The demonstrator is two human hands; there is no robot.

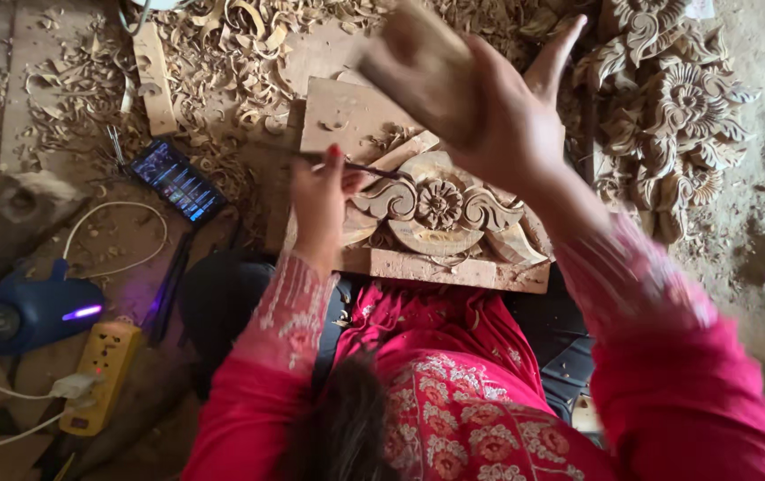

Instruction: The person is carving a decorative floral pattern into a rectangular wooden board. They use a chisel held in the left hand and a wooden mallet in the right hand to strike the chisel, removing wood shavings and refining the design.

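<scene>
Seen from above: pale rectangular wooden panel carved with a central flower and scrolls (440,209), lying flat on the floor just ahead of the knees, ringed by curled wood shavings (222,53). Left hand (320,200) closed around a thin dark chisel (347,163), held nearly level, blade toward the upper edge of the relief. Right hand (498,116) raised above the panel, fingers wrapped on a blunt brown wooden mallet (418,62); blurred there, so probably a mallet rather than a plain block. Panel likely stiff and fairly heavy, not slippery, yet fragile along the thin leaf tips and scroll edges; best gripped by the uncarved flat border at top and bottom, never by the raised petals. Chisel slim and hard, best gripped on the shank, well back from the cutting end. To the right, a heap of finished floral carvings (676,107). To the left, a lit phone (177,181), a blue rounded device (26,312) and a yellow power strip (102,374) with white cables.
</scene>
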